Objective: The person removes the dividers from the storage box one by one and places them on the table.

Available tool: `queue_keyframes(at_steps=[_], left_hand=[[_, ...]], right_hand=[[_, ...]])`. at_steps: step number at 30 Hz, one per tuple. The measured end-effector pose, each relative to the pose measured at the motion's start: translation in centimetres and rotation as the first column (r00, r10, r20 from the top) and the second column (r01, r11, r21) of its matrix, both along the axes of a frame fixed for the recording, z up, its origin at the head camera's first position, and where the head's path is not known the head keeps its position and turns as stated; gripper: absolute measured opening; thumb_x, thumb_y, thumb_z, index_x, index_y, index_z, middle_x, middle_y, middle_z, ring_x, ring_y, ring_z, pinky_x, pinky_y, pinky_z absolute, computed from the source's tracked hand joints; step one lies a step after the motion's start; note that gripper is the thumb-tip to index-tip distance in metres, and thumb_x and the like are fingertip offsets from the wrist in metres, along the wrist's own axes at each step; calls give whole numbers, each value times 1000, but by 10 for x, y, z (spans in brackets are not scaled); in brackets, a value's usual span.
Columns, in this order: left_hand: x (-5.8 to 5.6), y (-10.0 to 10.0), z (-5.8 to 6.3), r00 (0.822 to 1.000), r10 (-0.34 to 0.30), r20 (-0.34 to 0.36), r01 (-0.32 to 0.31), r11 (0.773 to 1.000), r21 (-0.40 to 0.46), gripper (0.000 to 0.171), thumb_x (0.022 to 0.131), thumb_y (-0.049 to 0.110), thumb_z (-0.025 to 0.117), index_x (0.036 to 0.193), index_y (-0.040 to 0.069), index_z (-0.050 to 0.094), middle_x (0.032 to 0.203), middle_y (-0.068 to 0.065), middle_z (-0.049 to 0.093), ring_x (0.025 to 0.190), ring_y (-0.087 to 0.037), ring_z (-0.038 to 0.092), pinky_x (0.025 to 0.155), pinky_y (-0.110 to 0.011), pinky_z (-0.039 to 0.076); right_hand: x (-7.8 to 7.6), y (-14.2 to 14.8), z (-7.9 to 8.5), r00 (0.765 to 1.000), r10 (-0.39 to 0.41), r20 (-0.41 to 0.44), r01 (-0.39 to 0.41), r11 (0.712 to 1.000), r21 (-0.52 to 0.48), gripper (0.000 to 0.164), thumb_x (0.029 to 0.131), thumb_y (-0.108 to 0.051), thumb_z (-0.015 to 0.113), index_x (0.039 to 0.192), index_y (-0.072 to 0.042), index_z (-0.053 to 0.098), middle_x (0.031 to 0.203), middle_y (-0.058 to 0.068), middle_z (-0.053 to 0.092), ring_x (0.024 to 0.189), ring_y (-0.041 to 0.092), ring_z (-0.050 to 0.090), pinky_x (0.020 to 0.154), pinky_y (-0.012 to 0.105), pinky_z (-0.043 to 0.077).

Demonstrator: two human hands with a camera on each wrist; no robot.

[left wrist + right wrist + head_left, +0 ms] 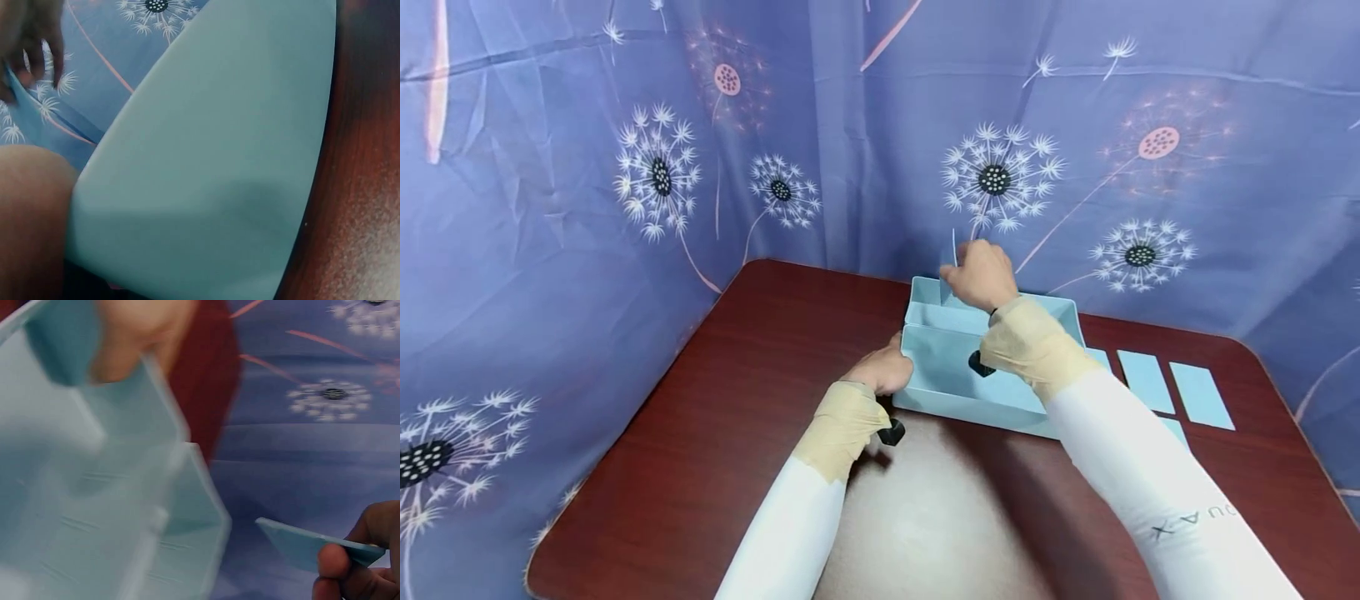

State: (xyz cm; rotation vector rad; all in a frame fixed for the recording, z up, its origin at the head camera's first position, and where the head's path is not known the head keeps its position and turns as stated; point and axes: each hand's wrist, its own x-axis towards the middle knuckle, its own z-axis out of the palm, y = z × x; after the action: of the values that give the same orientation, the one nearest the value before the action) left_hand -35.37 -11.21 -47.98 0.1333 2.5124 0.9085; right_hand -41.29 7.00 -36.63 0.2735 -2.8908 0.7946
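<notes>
A light blue box with a long front compartment and a stepped back one stands near the table's rear edge. My left hand grips its left end wall, with fingers over the rim and inside, as the right wrist view shows. Above the back compartment, my right hand pinches a thin light blue panel between thumb and fingers. From the head the panel appears nearly edge-on and upright. Short raised ridges line the box's inner surfaces in the right wrist view. My right forearm hides part of the box's right side.
Several flat light blue panels, among them one panel and another panel, lie on the dark red wooden table right of the box. A blue dandelion-print curtain hangs close behind the table.
</notes>
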Motion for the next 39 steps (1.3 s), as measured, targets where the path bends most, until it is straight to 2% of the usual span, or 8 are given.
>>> queue_keyframes(at_steps=[4, 10, 20, 25, 27, 29, 35, 39], left_hand=[[0, -3, -5, 1000, 14, 21, -15, 1000, 26, 74, 100, 24, 28, 169, 24, 1, 146, -12, 58, 58, -19, 40, 66, -36, 40], [1, -10, -11, 999, 42, 35, -45, 995, 90, 75, 100, 22, 30, 169, 23, 1, 122, -20, 68, 51, -16, 42, 55, -31, 40], [11, -25, -14, 999, 40, -7, -38, 981, 190, 75, 103, 29, 36, 169, 23, 0, 152, -17, 49, 103, -21, 57, 85, -36, 46], [10, -22, -13, 999, 48, 20, -51, 981, 188, 73, 104, 27, 33, 169, 23, 0, 120, -12, 64, 71, -16, 55, 68, -32, 46], [9, -19, -12, 998, 50, 35, -56, 979, 197, 74, 103, 25, 33, 169, 26, 0, 91, -6, 59, 51, -16, 36, 53, -32, 39], [8, -14, -11, 999, 36, 30, -42, 979, 202, 74, 102, 24, 33, 169, 24, 0, 80, -5, 55, 48, -14, 36, 51, -30, 38], [8, 0, -6, 1000, 12, 21, -17, 979, 201, 73, 100, 22, 33, 169, 19, 8, 96, -8, 61, 54, -17, 42, 53, -30, 40], [7, 6, -5, 1000, -5, 23, 0, 981, 194, 73, 101, 22, 31, 169, 20, 4, 84, -6, 57, 51, -15, 40, 52, -30, 39]], right_hand=[[12, 16, 22, 998, 28, 61, -24, 998, -56, 31, 99, -26, 59, 73, -10, 61, 65, 6, 73, 63, 28, 65, 59, 35, 39], [34, 53, 21, 976, 60, 211, -19, 981, -194, 42, 100, -27, 62, 133, -2, 65, 108, 15, 77, 78, 17, 75, 80, 38, 54], [80, 120, 1, 932, 106, 348, -3, 959, -283, 45, 100, -41, 68, 129, -7, 64, 97, 4, 81, 84, 17, 78, 100, 46, 49], [102, 149, -4, 932, 97, 349, 14, 953, -302, 50, 98, -46, 69, 130, -7, 64, 106, 1, 80, 87, 16, 78, 75, 32, 45], [112, 162, -5, 931, 95, 353, 33, 940, -339, 50, 98, -46, 69, 128, -6, 63, 96, -2, 77, 86, 15, 77, 62, 32, 42], [122, 175, -7, 930, 88, 358, 56, 927, -372, 50, 98, -45, 70, 128, -5, 62, 85, -4, 74, 85, 15, 77, 53, 33, 40], [157, 221, -15, 938, 32, 344, 107, 920, -377, 52, 102, -43, 65, 132, -2, 55, 98, -14, 76, 86, 13, 76, 79, 27, 57], [180, 252, -23, 950, -9, 313, 140, 907, -397, 45, 105, -36, 61, 130, 0, 52, 106, -24, 67, 86, 12, 77, 81, 19, 55]])
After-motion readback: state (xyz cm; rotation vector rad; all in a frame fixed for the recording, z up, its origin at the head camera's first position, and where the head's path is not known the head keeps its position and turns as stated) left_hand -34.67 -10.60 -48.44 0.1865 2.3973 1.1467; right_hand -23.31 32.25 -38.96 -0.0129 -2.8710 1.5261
